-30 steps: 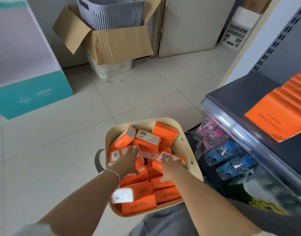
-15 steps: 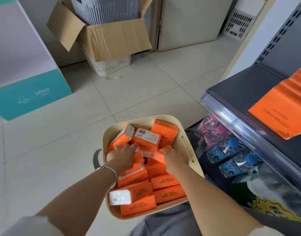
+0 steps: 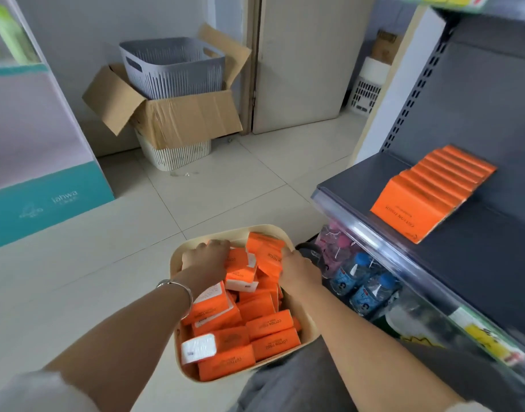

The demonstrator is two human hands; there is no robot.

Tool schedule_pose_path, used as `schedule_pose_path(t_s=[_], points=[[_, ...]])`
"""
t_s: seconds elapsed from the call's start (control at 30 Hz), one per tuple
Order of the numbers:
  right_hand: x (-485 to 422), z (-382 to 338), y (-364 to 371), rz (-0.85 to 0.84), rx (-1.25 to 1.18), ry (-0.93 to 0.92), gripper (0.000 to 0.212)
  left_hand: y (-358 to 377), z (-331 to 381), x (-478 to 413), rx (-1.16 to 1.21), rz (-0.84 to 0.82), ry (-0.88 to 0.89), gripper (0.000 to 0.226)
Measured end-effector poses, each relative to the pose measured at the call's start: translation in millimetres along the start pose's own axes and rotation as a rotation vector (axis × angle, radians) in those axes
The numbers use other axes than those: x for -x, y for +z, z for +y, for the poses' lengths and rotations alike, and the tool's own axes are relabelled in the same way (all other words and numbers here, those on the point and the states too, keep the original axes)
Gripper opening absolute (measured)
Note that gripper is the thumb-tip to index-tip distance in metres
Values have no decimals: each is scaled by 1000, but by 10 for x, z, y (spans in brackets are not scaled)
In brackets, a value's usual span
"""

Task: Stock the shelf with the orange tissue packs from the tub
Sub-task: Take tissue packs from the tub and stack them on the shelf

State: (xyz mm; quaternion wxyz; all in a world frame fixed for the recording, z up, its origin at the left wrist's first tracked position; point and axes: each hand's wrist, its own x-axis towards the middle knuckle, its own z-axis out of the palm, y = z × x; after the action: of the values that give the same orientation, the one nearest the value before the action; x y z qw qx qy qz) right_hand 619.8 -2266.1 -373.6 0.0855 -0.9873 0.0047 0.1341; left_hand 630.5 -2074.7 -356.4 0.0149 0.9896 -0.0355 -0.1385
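Locate the orange tissue packs (image 3: 264,322) piled loosely in the cream tub (image 3: 310,331) on the floor, just beside the shelf (image 3: 359,185). Note a row of identical packs (image 3: 433,188) already standing on that shelf, well apart from the tub.

Observe the left hand (image 3: 209,258) at the far left corner of the pile, fingers curled down over packs there. Observe the right hand (image 3: 298,270) at the far right side, fingers wrapped round the edge of a tilted pack (image 3: 265,257). Treat both as gripping, with several packs bunched between them. Fingertips mostly hidden; exact number of packs held not determinable.

Expect light, soft, squashable packs in smooth film wrap, probably slippery against one another. Take hold across the broad faces, or clamp a bunch from both ends. Avoid pinching the film by a corner. Apply even inward pressure to prevent loss of the middle packs from a clamped bunch. Lift clear of the tub rim and keep away from the bottles (image 3: 359,278) on the lower tier.
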Motion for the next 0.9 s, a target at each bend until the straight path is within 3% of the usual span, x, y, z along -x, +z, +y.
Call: schedule_pose_path(t_s=[0.23, 0.57, 0.73, 0.9], points=[[304, 241, -641, 179, -39, 40, 30, -481, 320, 196, 61, 235, 116, 31], [709, 948, -1506, 562, -90, 108, 48, -919, 846, 221, 104, 445, 256, 40], [656, 1280, -1712, 605, 136, 234, 50, -1108, 1063, 175, 94, 488, 332, 40], [481, 1346, -1695, 572, 213, 229, 47, -1184, 1221, 132, 76, 488, 393, 43]])
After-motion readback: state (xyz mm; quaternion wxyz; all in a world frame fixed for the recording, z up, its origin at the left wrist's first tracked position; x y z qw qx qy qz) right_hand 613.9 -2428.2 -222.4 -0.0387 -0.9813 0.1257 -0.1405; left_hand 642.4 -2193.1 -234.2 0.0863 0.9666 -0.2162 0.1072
